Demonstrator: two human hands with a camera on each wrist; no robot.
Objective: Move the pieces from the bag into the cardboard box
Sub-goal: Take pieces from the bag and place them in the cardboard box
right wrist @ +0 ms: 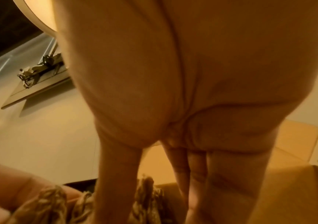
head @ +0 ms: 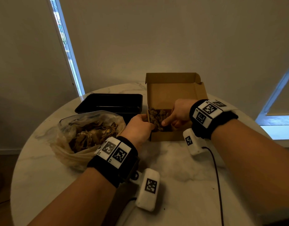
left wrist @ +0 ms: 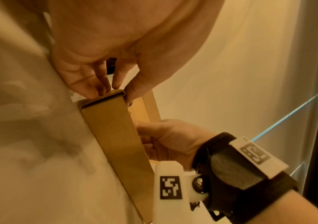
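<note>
Pinching cardboard box [head: 166, 136] corner, left hand [head: 138, 128]; right hand [head: 178, 113] among pieces [head: 156, 117] inside.

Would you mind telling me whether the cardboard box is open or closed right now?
Open. The cardboard box has its lid standing upright behind it, pieces lie inside, and the right hand reaches in.
</note>
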